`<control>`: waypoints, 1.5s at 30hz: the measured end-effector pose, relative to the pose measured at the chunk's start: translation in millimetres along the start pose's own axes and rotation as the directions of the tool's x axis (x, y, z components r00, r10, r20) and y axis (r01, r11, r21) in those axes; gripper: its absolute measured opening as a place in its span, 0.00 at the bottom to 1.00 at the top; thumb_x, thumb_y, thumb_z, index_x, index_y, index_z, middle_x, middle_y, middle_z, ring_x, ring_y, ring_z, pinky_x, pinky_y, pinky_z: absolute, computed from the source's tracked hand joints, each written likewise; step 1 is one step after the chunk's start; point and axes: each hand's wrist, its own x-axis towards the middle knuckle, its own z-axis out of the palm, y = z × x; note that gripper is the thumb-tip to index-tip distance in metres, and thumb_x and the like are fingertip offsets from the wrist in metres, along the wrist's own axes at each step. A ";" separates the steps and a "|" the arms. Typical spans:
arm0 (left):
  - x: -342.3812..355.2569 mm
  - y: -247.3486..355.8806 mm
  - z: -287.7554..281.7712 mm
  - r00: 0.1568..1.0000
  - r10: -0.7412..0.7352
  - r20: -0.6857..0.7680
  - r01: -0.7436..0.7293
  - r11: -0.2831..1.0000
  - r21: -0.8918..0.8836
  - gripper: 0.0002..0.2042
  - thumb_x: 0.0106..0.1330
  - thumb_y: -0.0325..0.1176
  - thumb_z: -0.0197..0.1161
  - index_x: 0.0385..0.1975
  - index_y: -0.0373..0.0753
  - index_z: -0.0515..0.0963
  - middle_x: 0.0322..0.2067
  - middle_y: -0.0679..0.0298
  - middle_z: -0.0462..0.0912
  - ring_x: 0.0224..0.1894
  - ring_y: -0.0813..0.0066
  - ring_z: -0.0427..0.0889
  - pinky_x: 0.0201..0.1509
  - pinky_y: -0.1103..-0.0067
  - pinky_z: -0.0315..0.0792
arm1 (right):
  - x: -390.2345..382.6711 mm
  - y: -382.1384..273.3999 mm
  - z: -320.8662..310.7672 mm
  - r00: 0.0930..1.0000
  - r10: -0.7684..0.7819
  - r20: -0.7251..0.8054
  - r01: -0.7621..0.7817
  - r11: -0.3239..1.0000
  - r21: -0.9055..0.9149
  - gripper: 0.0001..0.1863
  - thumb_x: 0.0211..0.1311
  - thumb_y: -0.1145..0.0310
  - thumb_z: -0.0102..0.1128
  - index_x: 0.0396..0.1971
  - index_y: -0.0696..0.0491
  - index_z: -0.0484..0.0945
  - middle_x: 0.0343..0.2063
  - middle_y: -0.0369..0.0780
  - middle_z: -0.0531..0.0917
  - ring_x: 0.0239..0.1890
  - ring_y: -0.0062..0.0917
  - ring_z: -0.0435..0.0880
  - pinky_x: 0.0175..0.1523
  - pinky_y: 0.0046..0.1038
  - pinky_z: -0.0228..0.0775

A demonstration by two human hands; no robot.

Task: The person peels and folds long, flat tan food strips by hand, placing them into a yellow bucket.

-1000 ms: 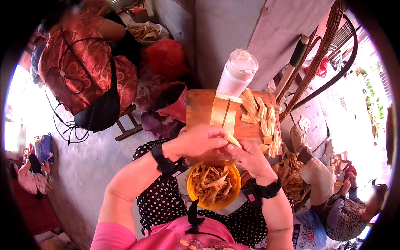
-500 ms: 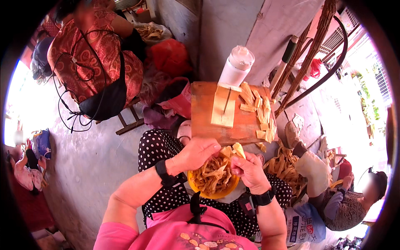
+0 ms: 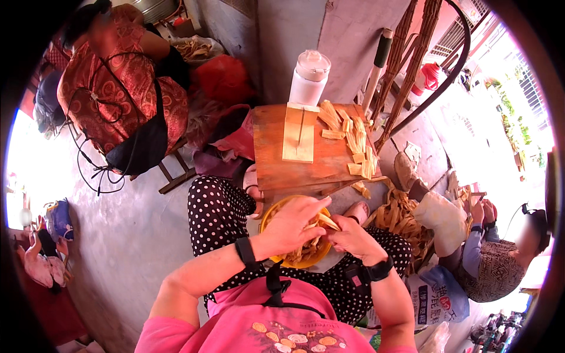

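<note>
Over a yellow bowl (image 3: 321,256) of dried yellow-brown strips (image 3: 300,253), both hands meet at a pale dried strip (image 3: 328,222). My left hand (image 3: 291,223) comes across the bowl with its index finger stretched out, and its thumb and fingers lie around the strip's left end. Closed on the strip's right part is my right hand (image 3: 355,240), thumb and fingers pinching. Ahead sits a wooden board (image 3: 268,141) bearing a light wood block (image 3: 298,150) with a dark thin spike (image 3: 301,126). Folded pale pieces (image 3: 353,135) lie at the board's right.
A white lidded bottle (image 3: 309,79) stands behind the board. Loose dried strips (image 3: 394,215) are heaped on the floor at right, near a printed sack (image 3: 438,294). A person in red patterned clothes (image 3: 123,88) sits at far left, another person (image 3: 491,265) at right.
My left hand has moved right and reached the strip held by my right hand. The view has shifted, so the board appears farther left and higher. The person at right has raised their hands.
</note>
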 end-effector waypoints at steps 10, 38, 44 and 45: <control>2.9 -17.5 -33.4 0.921 -0.253 0.296 0.287 0.955 -0.078 0.10 0.63 0.32 0.56 0.39 0.34 0.78 0.36 0.58 0.81 0.39 0.70 0.79 0.44 0.77 0.70 | -27.3 -10.6 -19.1 0.989 -0.144 -0.020 0.135 0.962 -0.236 0.10 0.65 0.67 0.50 0.29 0.58 0.75 0.17 0.29 0.72 0.19 0.10 0.66 0.24 0.15 0.58; 18.1 -12.0 -16.7 0.990 0.073 0.121 -0.043 0.970 -0.238 0.15 0.53 0.23 0.62 0.40 0.47 0.82 0.49 0.73 0.78 0.62 0.60 0.61 0.63 0.67 0.52 | 31.9 19.5 22.0 0.931 -0.102 0.350 -0.232 0.575 0.785 0.22 0.68 0.55 0.36 0.32 0.57 0.74 0.14 0.37 0.73 0.08 0.17 0.60 0.16 0.18 0.52; 9.1 -3.2 -12.0 0.995 0.079 -0.058 -0.071 0.989 0.129 0.17 0.54 0.21 0.58 0.42 0.49 0.80 0.49 0.71 0.78 0.62 0.50 0.59 0.62 0.63 0.50 | 53.2 34.0 34.4 0.968 -0.235 0.089 0.013 0.399 0.917 0.15 0.67 0.57 0.42 0.36 0.51 0.74 0.18 0.32 0.75 0.10 0.15 0.62 0.18 0.16 0.55; 8.0 -1.7 -10.8 0.994 0.053 -0.095 -0.037 0.986 0.162 0.18 0.54 0.21 0.57 0.42 0.49 0.80 0.49 0.70 0.78 0.62 0.50 0.59 0.61 0.62 0.49 | 54.9 30.9 39.4 0.969 -0.244 -0.022 0.121 0.401 0.908 0.12 0.67 0.58 0.44 0.38 0.50 0.73 0.21 0.30 0.75 0.12 0.14 0.63 0.18 0.16 0.55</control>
